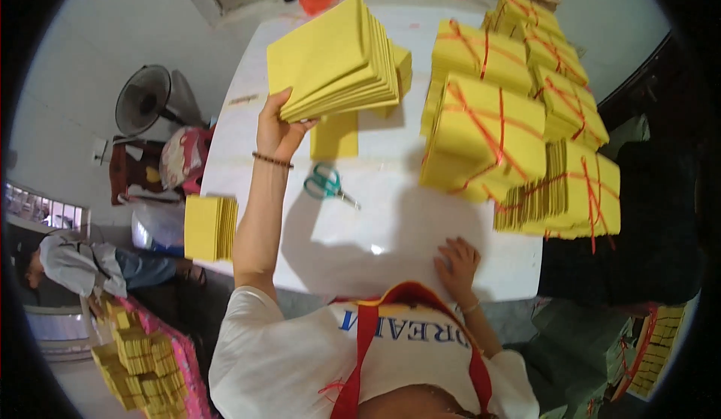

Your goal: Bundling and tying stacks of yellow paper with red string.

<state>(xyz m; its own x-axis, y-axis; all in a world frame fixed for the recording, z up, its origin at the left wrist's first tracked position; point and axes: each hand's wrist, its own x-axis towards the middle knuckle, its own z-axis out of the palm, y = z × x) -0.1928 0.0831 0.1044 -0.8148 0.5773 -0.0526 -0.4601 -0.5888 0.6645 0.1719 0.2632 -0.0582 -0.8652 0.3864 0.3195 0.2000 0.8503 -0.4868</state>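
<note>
A thick stack of yellow paper is gripped at its near corner by the left hand and held tilted above the white surface. The right hand is laid flat, fingers spread, on that surface's near edge — nothing held. Green-handled scissors lie between; tied yellow bundles are piled to the right.

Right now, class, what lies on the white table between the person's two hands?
In the head view, teal-handled scissors lie on the white table between the left hand and right hand.
</note>
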